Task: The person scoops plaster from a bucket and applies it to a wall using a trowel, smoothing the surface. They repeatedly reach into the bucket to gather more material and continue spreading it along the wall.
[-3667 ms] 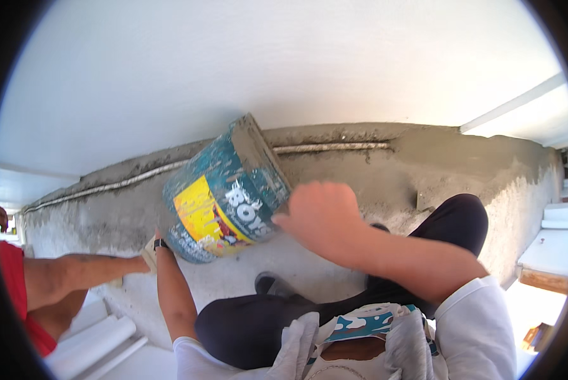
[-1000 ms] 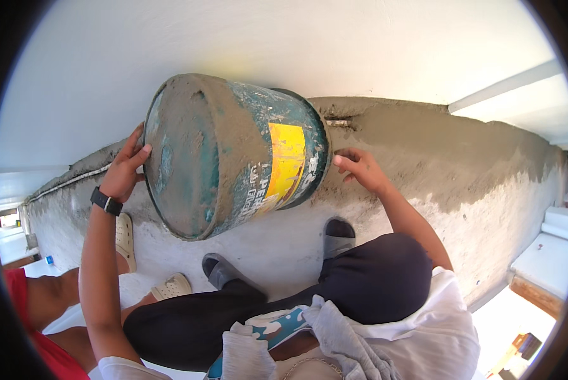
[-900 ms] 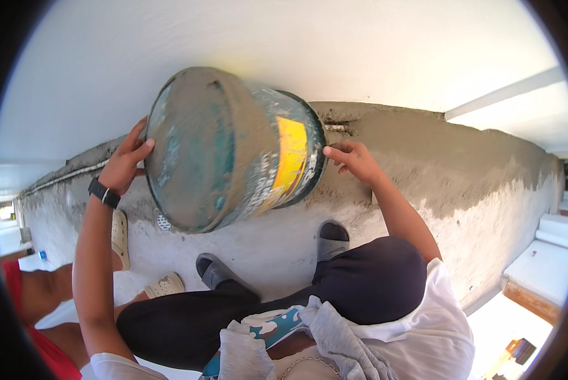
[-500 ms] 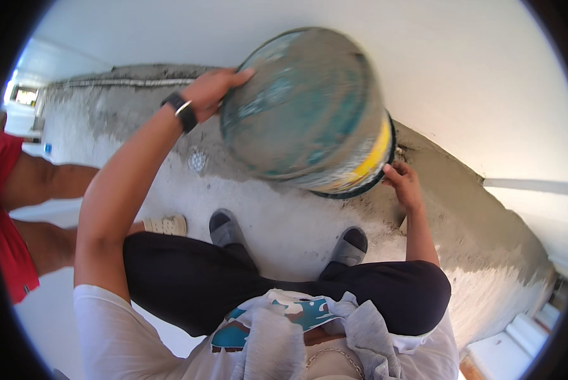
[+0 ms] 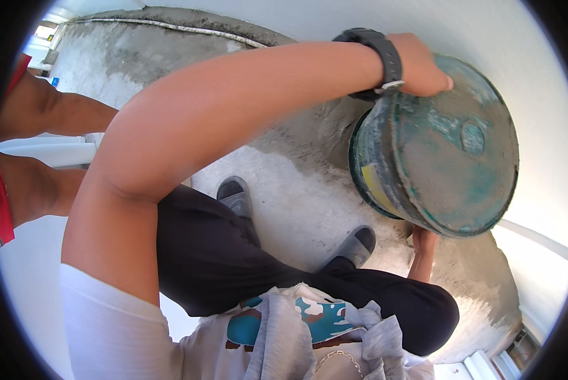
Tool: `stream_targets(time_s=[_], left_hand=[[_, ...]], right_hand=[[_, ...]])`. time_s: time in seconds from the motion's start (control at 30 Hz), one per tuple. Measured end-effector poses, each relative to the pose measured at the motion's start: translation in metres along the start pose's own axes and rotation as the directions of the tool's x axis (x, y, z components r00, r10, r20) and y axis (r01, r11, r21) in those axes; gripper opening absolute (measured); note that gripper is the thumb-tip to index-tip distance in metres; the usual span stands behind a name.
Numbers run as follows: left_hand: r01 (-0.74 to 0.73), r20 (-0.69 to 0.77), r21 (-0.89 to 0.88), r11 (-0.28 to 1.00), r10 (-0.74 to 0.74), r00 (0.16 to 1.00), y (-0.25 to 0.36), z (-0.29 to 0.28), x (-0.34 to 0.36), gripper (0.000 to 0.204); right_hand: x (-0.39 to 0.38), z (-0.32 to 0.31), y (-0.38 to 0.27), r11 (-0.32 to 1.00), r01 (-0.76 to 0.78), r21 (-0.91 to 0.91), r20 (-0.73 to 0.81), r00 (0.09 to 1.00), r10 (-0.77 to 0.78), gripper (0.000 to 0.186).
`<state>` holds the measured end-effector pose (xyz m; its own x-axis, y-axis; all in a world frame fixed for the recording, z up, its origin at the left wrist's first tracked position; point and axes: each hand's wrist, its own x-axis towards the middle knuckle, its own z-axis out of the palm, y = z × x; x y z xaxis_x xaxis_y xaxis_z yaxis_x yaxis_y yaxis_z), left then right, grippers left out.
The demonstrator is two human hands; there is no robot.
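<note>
A dirty green bucket (image 5: pixel 458 171) with a yellow patch on its side is tipped over, its cement-smeared round base facing me. My left hand (image 5: pixel 421 66) grips the upper edge of that base, thumb over the edge, with a dark watch on the wrist. Below the bucket, my right hand (image 5: pixel 424 239) holds it from underneath; most of its fingers are hidden behind the bucket's side. The bucket's open mouth faces away, toward the wet grey mortar (image 5: pixel 334 130) along the wall, so its inside is out of sight.
A white wall (image 5: pixel 512 57) rises just beyond the bucket. A pale pipe (image 5: pixel 170 26) runs along the mortar strip at the far left. Another person's bare legs (image 5: pixel 56 114) in red shorts stand close on my left. My sandalled feet rest on the concrete floor (image 5: pixel 290 190).
The bucket has swung to the right and turned, its base now facing right of me. My left arm has reached across with it; my right hand has moved lower, under the bucket.
</note>
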<state>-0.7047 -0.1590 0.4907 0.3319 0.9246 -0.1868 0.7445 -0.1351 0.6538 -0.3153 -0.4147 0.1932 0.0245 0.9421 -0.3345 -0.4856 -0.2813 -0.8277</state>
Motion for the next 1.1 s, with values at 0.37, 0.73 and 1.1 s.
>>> stream_targets(time_s=[0.37,0.73,1.1], left_hand=[[-0.565,0.225,0.459,0.686,0.525,0.821,0.055,0.029,0.048,0.053],[-0.078,0.063,-0.438,0.896,0.117,0.991,0.004,0.095,0.059,0.054],[-0.386,0.195,-0.204,0.900,0.424,0.885,0.036,0.083,0.050,0.043]], right_hand=[[-0.021,-0.012,-0.001,0.993,0.104,0.060,-0.392,0.917,-0.072,0.031],[-0.041,-0.003,0.011,0.999,-0.017,-0.036,-0.387,0.922,0.002,0.034],[-0.063,-0.010,0.031,0.996,0.091,0.023,-0.463,0.884,-0.070,0.028]])
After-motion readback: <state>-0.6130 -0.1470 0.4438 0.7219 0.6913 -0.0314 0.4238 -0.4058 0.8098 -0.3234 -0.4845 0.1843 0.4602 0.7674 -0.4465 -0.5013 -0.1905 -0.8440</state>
